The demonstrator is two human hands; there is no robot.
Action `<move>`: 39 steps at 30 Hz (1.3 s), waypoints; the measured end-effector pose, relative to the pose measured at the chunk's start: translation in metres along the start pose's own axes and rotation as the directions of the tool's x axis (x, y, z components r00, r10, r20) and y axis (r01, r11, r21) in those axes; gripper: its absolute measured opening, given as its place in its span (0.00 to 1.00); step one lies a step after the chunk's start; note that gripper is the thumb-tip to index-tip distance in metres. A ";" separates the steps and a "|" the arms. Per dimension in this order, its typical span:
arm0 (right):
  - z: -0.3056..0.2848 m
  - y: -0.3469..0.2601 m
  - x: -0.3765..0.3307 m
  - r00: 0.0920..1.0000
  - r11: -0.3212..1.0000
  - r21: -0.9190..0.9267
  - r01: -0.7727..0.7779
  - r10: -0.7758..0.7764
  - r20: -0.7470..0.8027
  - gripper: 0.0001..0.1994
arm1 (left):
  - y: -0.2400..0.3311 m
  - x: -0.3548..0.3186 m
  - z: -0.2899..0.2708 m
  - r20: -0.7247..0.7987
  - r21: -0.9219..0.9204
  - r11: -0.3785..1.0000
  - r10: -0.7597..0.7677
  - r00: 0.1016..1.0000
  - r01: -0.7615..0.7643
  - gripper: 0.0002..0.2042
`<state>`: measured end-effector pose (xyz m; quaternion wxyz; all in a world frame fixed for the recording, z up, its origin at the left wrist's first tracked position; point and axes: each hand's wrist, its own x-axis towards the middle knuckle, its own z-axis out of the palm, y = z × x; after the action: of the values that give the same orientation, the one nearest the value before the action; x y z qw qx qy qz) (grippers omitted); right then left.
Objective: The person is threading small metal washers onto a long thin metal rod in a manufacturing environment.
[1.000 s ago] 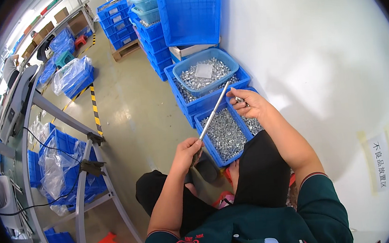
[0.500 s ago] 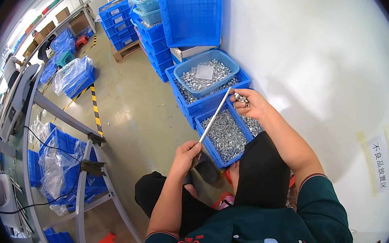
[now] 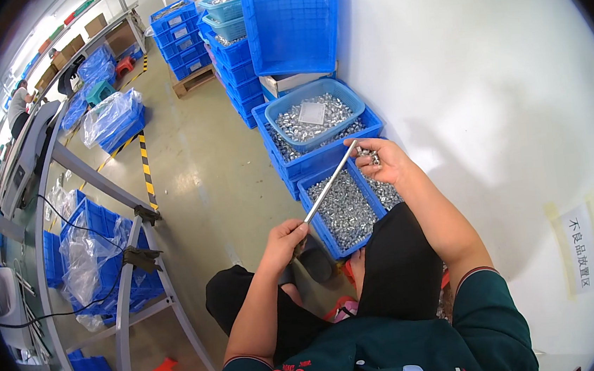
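My left hand point(image 3: 286, 243) is closed round the lower end of a thin silvery metal rod point(image 3: 330, 184), which slants up and to the right. At the rod's upper end my right hand point(image 3: 388, 163) is closed, thumb and fingertips by the tip, with several small shiny metal parts point(image 3: 366, 155) cupped in the fingers. Whether one of these parts sits on the rod is too small to tell. Below the rod stands a blue divided bin point(image 3: 324, 234) full of similar small metal pieces point(image 3: 347, 213); my right hand hovers over its far right side.
Beyond it, a light blue basket point(image 3: 284, 136) of metal parts rests on a larger blue crate point(image 3: 289, 173). Stacked blue crates point(image 3: 245, 91) stand farther back. A white wall point(image 3: 501, 97) runs along the right, a grey metal frame point(image 3: 121, 328) on the left. Another person point(image 3: 19, 104) is far left.
The rod's upper tip has shifted slightly down and to the right. My right fingers have moved a little around the metal parts; my left hand has barely moved.
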<state>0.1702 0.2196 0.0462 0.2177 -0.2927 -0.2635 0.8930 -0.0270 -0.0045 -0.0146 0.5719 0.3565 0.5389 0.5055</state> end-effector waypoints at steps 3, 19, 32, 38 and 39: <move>-0.001 0.001 0.001 0.999 0.999 -0.010 0.034 -0.034 0.024 0.09 | 0.001 0.000 0.000 0.005 0.000 1.000 0.002 1.000 -0.002 0.11; 0.001 -0.001 -0.001 0.999 0.999 0.020 0.030 -0.029 -0.025 0.11 | 0.009 -0.006 0.000 -0.015 -0.031 0.997 -0.069 0.998 0.068 0.09; 0.012 -0.004 -0.008 0.981 0.904 -0.409 0.120 -0.170 -0.088 0.08 | -0.004 -0.002 -0.014 -0.004 0.106 0.994 -0.034 0.999 0.034 0.10; 0.025 0.008 -0.009 0.980 0.819 -0.566 0.095 -0.177 -0.091 0.09 | -0.002 -0.001 -0.008 -0.024 0.096 0.995 -0.037 0.999 0.039 0.11; 0.027 0.010 -0.009 0.980 0.819 -0.566 0.094 -0.176 -0.092 0.09 | -0.001 0.000 -0.007 -0.012 0.052 0.998 -0.044 0.999 0.044 0.11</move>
<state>0.1574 0.1982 0.0624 0.2033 -0.3857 -0.5171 0.7365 -0.0340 -0.0056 -0.0164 0.5703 0.3566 0.5628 0.4805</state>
